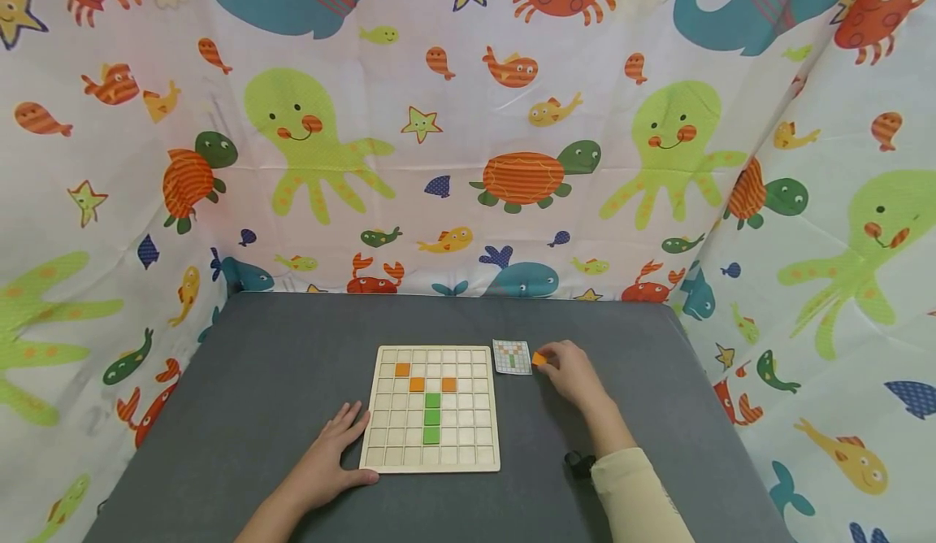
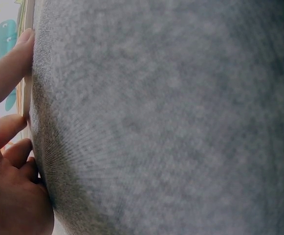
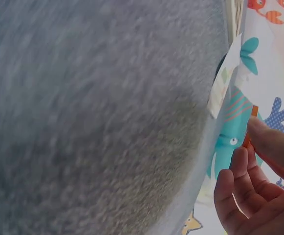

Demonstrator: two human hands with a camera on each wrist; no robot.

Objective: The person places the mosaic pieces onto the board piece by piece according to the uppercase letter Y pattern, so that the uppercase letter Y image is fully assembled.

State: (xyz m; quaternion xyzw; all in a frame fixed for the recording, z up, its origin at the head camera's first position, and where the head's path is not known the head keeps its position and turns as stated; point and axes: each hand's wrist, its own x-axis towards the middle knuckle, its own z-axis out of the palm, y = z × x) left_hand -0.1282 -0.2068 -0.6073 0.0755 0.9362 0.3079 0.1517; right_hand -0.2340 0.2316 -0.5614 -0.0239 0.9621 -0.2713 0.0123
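Observation:
A pale wooden grid board lies flat on the table. On it are three orange square tiles in its upper part and a column of three green tiles below them. My left hand rests at the board's near left corner, fingers along the left edge and thumb at the near edge. Just right of the small pattern card, my right hand pinches an orange tile between thumb and fingertips. The right wrist view shows that tile edge-on, raised in the fingers.
The grey tabletop runs back to a fabric backdrop printed with sea animals, which also stands at both sides. A small black object shows beside my right sleeve.

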